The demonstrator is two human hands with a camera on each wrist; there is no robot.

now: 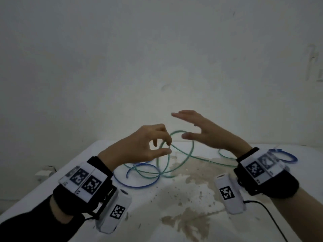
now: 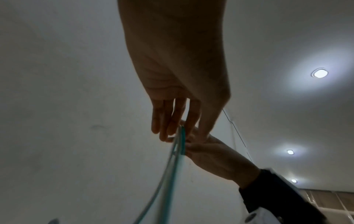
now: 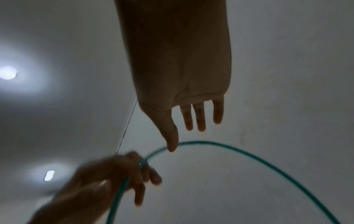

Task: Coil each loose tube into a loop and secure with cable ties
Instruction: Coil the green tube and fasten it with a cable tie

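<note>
A long green tube [image 1: 193,146] lies partly on the table and rises into a loop between my hands. My left hand [image 1: 168,147] pinches it between thumb and index finger, above the table. The left wrist view shows two green strands [image 2: 173,157] running down from the left hand [image 2: 178,133]. My right hand [image 1: 180,125] hovers open just right of the loop with fingers straight. In the right wrist view the right hand [image 3: 184,139] has its thumb tip at the tube's arc [image 3: 249,153]; whether they touch is unclear. A loose blue tube [image 1: 139,186] curves on the table beneath the left hand.
The white table [image 1: 183,215] is stained brown and stands against a pale wall. A coiled blue tube [image 1: 290,157] lies at the right, behind my right wrist. A black cable [image 1: 269,212] trails off the right wrist unit. A small white object [image 1: 45,172] sits beyond the table's left edge.
</note>
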